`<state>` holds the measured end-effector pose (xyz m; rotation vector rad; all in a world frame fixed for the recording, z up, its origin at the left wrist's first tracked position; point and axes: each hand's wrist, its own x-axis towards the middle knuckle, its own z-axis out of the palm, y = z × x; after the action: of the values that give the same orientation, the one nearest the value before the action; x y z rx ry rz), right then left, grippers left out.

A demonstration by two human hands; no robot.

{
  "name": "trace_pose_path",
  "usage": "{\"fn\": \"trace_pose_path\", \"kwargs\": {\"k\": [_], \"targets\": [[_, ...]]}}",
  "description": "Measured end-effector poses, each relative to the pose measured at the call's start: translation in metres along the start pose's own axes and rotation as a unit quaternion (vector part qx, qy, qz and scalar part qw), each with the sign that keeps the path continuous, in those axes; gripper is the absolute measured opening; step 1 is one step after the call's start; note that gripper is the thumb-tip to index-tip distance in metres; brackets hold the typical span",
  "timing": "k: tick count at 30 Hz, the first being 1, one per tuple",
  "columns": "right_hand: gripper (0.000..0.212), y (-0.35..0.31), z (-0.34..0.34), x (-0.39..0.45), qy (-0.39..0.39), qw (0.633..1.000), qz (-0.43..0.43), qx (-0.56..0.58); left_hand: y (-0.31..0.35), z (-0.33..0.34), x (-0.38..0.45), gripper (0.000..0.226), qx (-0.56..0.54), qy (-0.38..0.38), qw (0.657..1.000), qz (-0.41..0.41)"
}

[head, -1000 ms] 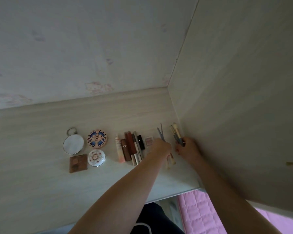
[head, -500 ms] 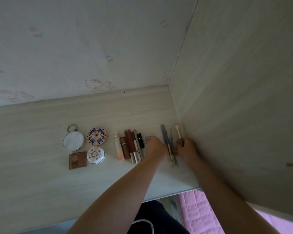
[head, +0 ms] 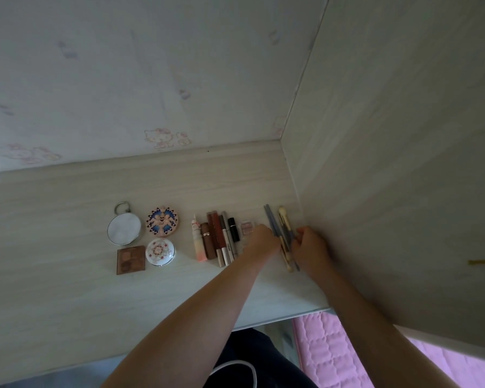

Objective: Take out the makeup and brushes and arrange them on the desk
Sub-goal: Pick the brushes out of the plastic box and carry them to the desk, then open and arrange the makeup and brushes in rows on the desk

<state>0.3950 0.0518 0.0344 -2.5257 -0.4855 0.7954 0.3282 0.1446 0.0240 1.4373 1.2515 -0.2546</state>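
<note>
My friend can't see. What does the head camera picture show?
Two bare hands, left and right, tidy a bunch of thin blue and cream makeup brushes on a pale wooden desk. Left of them lie lipstick tubes, round compacts and a round mirror.

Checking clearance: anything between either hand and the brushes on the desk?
Nothing visible. The brushes lie on the desk between the two hands: left hand at their left side, right hand at their right, both seemingly touching them.
</note>
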Motion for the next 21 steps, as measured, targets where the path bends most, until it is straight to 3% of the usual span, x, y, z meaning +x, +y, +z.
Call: {"fn": "trace_pose_path", "kwargs": {"k": [3, 5, 8, 11, 13, 17, 21], "targets": [[0.018, 0.002, -0.007, -0.003, -0.004, 0.999, -0.029, -0.028, -0.004, -0.01, -0.006, 0.026, -0.043, -0.001, 0.999, 0.024], [0.02, 0.0, -0.011, -0.006, -0.005, 0.996, -0.057, -0.07, -0.005, -0.023, -0.014, 0.029, -0.047, 0.017, 0.997, 0.053], [0.035, -0.008, -0.016, -0.013, 0.001, 0.987, -0.112, -0.114, -0.01, -0.046, -0.028, 0.028, 0.006, 0.063, 0.991, 0.114], [0.032, -0.017, -0.016, -0.023, 0.004, 0.978, -0.162, -0.134, -0.02, -0.07, -0.044, 0.025, 0.065, 0.102, 0.978, 0.168], [0.028, -0.023, -0.013, -0.029, 0.003, 0.968, -0.186, -0.169, -0.028, -0.085, -0.054, 0.023, 0.128, 0.13, 0.961, 0.207], [0.033, -0.04, 0.002, -0.042, 0.009, 0.951, -0.216, -0.223, -0.055, -0.116, -0.067, 0.025, 0.279, 0.188, 0.894, 0.296], [0.032, -0.066, 0.024, -0.058, 0.002, 0.942, -0.238, -0.236, -0.085, -0.153, -0.073, 0.029, 0.314, 0.234, 0.874, 0.289]]}}
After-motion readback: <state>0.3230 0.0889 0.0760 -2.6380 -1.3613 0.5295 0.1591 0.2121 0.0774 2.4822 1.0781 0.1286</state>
